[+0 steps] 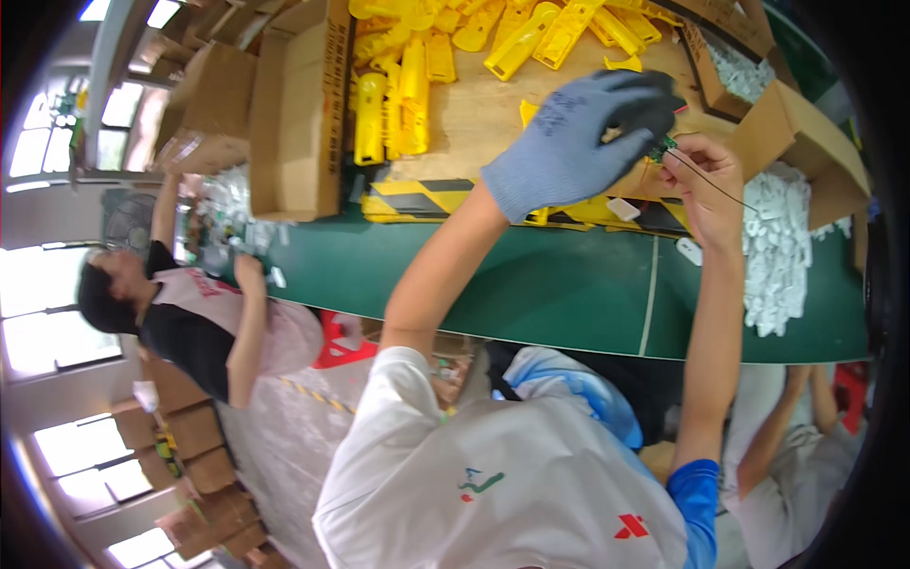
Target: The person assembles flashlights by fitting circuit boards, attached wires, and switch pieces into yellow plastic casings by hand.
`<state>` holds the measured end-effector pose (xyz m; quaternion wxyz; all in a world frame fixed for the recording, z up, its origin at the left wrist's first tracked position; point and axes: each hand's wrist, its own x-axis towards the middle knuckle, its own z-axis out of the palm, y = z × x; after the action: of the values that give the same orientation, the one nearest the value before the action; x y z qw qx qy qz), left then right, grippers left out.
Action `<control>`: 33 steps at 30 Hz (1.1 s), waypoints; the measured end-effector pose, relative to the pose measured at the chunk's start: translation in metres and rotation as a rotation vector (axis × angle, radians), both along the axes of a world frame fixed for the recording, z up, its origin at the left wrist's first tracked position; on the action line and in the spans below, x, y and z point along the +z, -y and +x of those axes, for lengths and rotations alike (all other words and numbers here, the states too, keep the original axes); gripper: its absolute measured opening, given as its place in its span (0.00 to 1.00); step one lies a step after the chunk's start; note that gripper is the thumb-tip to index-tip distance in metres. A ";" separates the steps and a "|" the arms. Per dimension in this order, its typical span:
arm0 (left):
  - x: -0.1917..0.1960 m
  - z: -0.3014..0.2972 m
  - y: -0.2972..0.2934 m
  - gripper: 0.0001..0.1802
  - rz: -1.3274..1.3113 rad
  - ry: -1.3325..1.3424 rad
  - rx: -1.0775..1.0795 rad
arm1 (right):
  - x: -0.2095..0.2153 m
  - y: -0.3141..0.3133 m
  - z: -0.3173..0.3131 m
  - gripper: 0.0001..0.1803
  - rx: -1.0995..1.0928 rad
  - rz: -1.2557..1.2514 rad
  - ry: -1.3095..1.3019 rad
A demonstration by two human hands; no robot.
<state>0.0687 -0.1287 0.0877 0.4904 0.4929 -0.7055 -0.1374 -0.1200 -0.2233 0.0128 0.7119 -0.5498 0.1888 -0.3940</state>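
A grey-blue glove with dark fingertips covers my left hand (pixel 592 133), which is curled over the wooden work board (pixel 464 114). What its fingers close on, if anything, is hidden. Just right of it, my bare right hand (pixel 703 180) pinches a small green circuit board (pixel 663 149) between thumb and fingers. A thin dark wire (pixel 716 185) trails from the circuit board to the right. The gloved thumb is close to the circuit board; whether they touch I cannot tell. Below the hands, a small white block (pixel 623 209) lies by the striped edge (pixel 427 202) of the work board.
Yellow plastic housings (pixel 408 95) are heaped at the back and left of the board. White plastic parts (pixel 777 251) pile up at right beside an open carton (pixel 815 142). Another carton (pixel 294 123) stands left on the green table (pixel 531 275). Co-workers (pixel 204 308) sit on both sides.
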 end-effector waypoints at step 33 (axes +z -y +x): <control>-0.117 -0.002 -0.026 0.25 0.621 -0.933 -0.003 | -0.032 -0.010 0.029 0.08 0.084 0.162 -0.259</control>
<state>0.0669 -0.1028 -0.0294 0.5821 0.5002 -0.3409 -0.5429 -0.0911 -0.2129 -0.0193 0.7393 -0.5443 0.2871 -0.2733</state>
